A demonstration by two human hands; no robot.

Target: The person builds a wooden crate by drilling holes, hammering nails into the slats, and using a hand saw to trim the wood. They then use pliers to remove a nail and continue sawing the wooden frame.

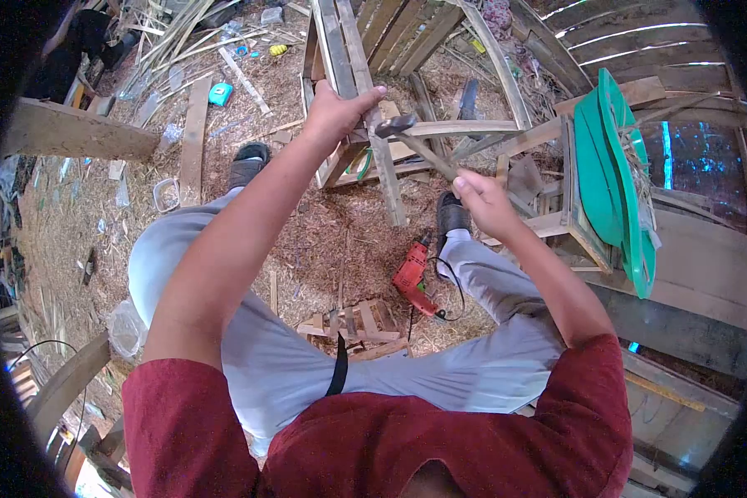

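My left hand [338,114] is closed around a slat of the wooden frame [353,50], its thumb stretched across the wood. A narrow wooden strip [383,170] slants down from the frame beside it. In my right hand [481,199] is the handle of a hammer [427,152], with the fingers wrapped round it. The dark hammer head [395,125] is just right of my left hand, close to the strip. Whether it touches the wood, I cannot tell.
An orange-red power drill [413,278] with a black cord lies between my legs, near wood offcuts [357,319]. On the right stands a green plastic chair [610,183]. A plank [195,141] and a turquoise object [220,94] lie on the littered ground at left.
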